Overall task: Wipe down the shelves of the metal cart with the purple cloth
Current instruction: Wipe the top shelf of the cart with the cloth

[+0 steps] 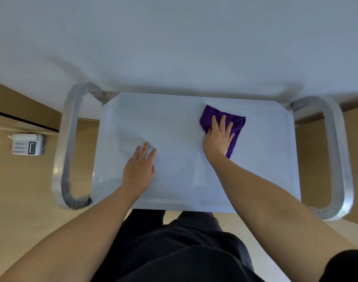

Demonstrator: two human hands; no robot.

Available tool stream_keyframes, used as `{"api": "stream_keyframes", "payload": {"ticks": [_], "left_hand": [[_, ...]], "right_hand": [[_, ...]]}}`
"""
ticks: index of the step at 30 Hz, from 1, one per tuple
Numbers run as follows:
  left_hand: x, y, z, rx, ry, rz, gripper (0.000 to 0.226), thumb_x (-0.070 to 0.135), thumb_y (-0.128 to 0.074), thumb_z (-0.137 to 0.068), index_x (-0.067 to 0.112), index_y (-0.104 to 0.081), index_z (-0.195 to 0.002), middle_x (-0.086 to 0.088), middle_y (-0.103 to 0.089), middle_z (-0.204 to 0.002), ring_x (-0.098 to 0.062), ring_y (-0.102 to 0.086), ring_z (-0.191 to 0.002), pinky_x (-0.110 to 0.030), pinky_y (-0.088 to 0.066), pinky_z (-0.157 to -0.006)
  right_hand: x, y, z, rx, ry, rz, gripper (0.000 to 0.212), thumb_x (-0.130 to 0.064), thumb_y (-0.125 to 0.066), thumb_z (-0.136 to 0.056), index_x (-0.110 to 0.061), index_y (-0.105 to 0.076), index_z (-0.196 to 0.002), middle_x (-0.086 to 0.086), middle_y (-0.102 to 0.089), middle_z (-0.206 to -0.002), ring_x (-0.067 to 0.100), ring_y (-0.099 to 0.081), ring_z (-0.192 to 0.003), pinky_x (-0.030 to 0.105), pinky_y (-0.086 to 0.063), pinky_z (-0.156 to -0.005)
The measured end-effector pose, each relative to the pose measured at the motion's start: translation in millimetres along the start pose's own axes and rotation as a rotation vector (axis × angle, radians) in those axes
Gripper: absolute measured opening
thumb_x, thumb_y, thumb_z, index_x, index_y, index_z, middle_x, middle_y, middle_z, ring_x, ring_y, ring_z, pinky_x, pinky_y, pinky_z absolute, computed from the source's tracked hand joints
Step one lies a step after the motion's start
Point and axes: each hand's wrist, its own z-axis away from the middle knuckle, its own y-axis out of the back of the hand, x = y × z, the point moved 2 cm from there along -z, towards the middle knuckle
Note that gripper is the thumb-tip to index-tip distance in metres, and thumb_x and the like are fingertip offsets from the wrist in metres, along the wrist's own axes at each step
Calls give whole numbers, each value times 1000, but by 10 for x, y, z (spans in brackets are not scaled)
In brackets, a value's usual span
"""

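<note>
Here, right hand (219, 135) flat, fingers spread, pressing cloth (234, 124) on cart (174, 127) top shelf, right half — left hand (139, 167) flat, open, bracing. Best: even pressure, overlapping strokes, reach corners.

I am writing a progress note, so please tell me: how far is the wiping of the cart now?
Done: cannot be confirmed; the top shelf shows no clear wiped or unwiped areas.
In hand: the right hand presses the purple cloth flat on the top shelf's far right part, while the left hand rests open on the near left.
Left: probably the rest of this shelf, and any lower shelves, which are hidden beneath it.
</note>
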Motion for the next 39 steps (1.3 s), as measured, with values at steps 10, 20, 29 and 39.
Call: {"api": "stream_keyframes", "payload": {"ticks": [10,20,29,39], "left_hand": [[-915,55,-37,42,22,2,61,28,-51,-98,12,-26,-151,-9,-13,-162,-29,-17,-148,-42,-38,-109],[-973,21,-61,23,-14,70,58,30,-41,-102,13,-19,-153,-5,-2,-163,-26,-10,-150,-37,-36,-111],[-1034,21,-57,31,10,40,61,31,-49,-99,13,-25,-152,-7,-11,-162,-27,-16,-148,-37,-41,-109],[-1031,6,-52,39,-17,41,58,31,-48,-100,13,-27,-151,-5,-13,-162,-27,-19,-148,-37,-42,-105]], "right_hand": [[-1712,-924,821,-166,512,70,58,-16,-46,-99,-28,-25,-152,1,-8,-164,29,3,-150,46,1,-122],[-1227,-481,5,30,-85,-54,54,-21,-35,-103,-30,-21,-154,-1,-9,-164,27,-3,-151,50,-7,-121],[-2331,-1023,533,-188,646,160,67,-13,-49,-96,-32,-20,-153,0,-9,-164,28,1,-151,47,-6,-122],[-1493,-464,-199,54,-94,30,56,-16,-35,-103,-35,-19,-153,0,-5,-164,33,-2,-150,55,-6,-120]]}}
